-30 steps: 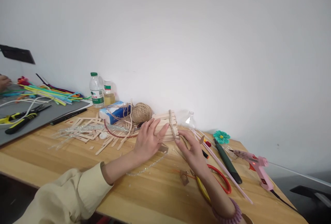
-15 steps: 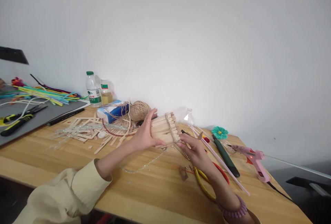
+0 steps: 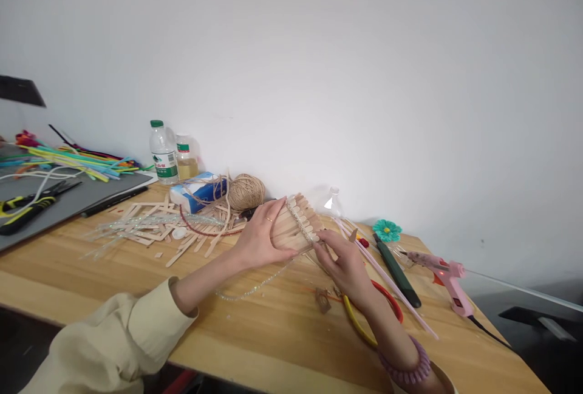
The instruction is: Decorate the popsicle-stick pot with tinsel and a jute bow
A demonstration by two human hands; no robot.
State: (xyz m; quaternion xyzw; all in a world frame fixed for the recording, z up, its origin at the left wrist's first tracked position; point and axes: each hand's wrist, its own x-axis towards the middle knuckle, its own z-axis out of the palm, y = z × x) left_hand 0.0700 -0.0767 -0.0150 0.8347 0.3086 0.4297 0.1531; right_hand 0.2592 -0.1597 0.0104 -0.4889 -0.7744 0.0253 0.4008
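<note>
Between my hands is a small structure of wooden craft sticks (image 3: 288, 228), tilted, with a sparkly silver trim running across the stick ends. My left hand (image 3: 262, 236) is wrapped round its left side, thumb along the lower edge. At the lower right corner, the fingers of my right hand (image 3: 344, 260) are closed on the structure near the end of the trim. A sparkly strand (image 3: 255, 291) lies in a curve on the table below my left hand. Yellow and red scissor handles (image 3: 359, 324) show partly behind my right forearm.
Loose craft sticks (image 3: 150, 224), a twine ball (image 3: 246, 192), a blue-and-white tissue pack (image 3: 198, 192) and bottles (image 3: 163, 154) stand left. A pink glue gun (image 3: 450, 281), green cutter (image 3: 396, 272) and teal flower (image 3: 387, 230) lie right. Pliers (image 3: 31, 209) rest on a grey mat (image 3: 104, 193).
The craft-stick structure has turned and tilted, showing more of the stick ends beyond the trim. Both hands keep hold of it, and my left hand has shifted slightly right.
</note>
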